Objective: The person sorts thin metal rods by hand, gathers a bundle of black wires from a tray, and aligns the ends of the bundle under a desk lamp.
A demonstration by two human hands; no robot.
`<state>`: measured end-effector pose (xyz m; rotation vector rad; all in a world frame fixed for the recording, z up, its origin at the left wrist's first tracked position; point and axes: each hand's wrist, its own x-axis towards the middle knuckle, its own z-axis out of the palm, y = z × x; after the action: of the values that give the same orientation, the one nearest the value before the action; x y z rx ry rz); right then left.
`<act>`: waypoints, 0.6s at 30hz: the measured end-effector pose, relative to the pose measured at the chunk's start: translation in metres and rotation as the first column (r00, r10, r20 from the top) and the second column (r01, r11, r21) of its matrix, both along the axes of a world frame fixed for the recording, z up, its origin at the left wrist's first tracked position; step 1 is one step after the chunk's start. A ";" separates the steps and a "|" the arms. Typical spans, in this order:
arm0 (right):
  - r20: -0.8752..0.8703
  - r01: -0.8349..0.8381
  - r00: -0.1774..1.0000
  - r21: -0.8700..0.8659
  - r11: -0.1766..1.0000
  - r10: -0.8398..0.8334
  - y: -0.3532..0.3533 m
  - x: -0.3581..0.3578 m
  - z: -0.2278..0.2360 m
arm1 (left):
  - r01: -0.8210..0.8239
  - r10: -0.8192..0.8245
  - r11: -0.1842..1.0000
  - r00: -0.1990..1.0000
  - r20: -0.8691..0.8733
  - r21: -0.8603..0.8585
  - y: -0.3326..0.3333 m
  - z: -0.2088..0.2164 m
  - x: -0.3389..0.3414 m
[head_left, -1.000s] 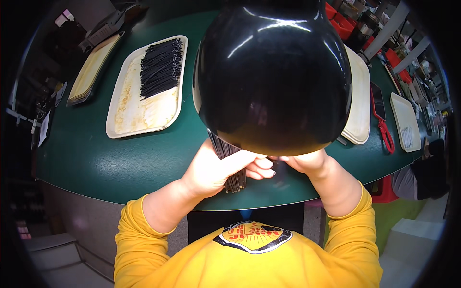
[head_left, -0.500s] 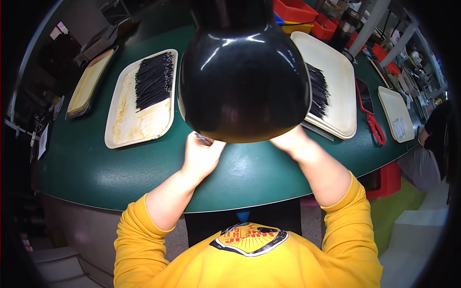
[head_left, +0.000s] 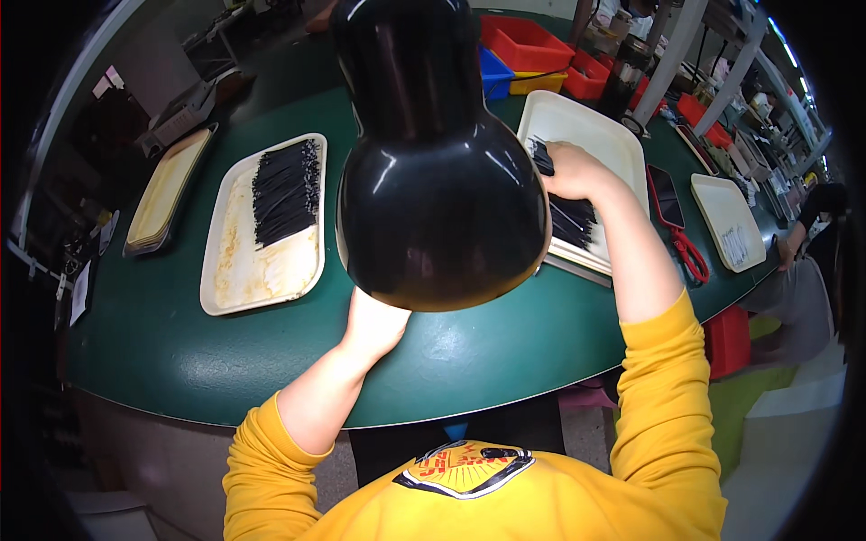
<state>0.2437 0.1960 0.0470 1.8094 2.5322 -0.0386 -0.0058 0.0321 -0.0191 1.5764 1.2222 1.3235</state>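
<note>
A glossy black lamp shade blocks the middle of the view. My left hand is under its lower left edge. Its fingers, and anything in them, are hidden there. My right hand reaches over the cream tray on the right. Its fingers are bent and pressed together on the black wires lying in that tray; the shade's edge partly covers the fingertips. Another cream tray, stained brown, stands on the left with a dense row of black wires.
The green table curves around me. Stacked trays stand at the far left. To the right are a phone, red-handled scissors or pliers and a small tray. Red bins stand behind. Someone sits at right.
My right hand has moved from under the lamp, right and away from me, onto the wires in the right tray. My left hand stays beneath the shade. The whole view has shifted slightly.
</note>
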 end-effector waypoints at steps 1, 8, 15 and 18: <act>-0.091 0.033 0.996 0.101 0.994 -0.024 -0.008 0.002 0.000 | 0.019 -0.018 1.000 1.000 0.023 -0.023 0.001 -0.003 -0.002; -0.656 -0.131 0.464 0.613 0.779 0.595 -0.130 -0.020 0.101 | 0.023 0.016 0.992 0.956 0.293 -0.127 -0.016 0.000 -0.017; -0.453 -0.839 0.086 0.448 0.310 0.887 -0.209 -0.079 0.090 | 0.042 -0.001 0.992 0.942 0.334 -0.117 -0.015 0.015 0.008; -0.460 -0.870 0.070 0.405 0.280 0.885 -0.208 -0.087 0.086 | 0.044 -0.026 0.997 0.959 0.282 -0.060 -0.017 0.018 0.010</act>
<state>0.1570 -0.0116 0.1330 -0.2515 3.5789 -0.6769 0.0040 0.0147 -0.0012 1.3056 1.0454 1.4141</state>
